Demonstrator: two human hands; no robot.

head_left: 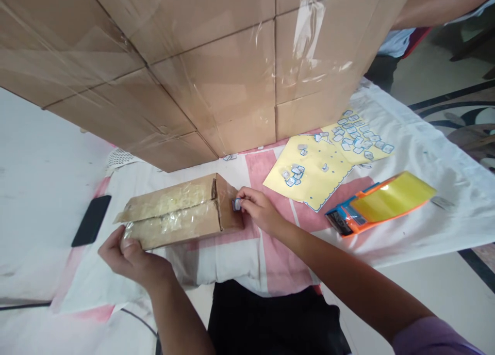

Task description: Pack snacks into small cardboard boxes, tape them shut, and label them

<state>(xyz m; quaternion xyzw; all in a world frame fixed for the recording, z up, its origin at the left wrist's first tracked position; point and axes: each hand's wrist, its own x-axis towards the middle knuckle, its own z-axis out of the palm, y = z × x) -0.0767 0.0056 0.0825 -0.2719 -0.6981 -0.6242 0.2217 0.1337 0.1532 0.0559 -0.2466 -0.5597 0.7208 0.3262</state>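
A taped brown cardboard box [176, 210] lies lengthwise on the cloth in front of me. My left hand [133, 257] grips its left end, thumb on the near side. At the opposite end, my right hand [257, 208] pinches a small blue-edged sticker [236, 204] against the box's end face; whether it is stuck there I cannot tell. To the right are yellow sheets [309, 154] bearing several small stickers with blue outlines. An orange and yellow flat packet [386, 203] rests nearest my right forearm.
A tall wall of taped cardboard boxes [216, 81] stands directly behind the small box. A black phone [92, 221] lies at the left. The pink and white cloth [278, 262] covers the table. Another person's arm [444, 6] shows at the upper right.
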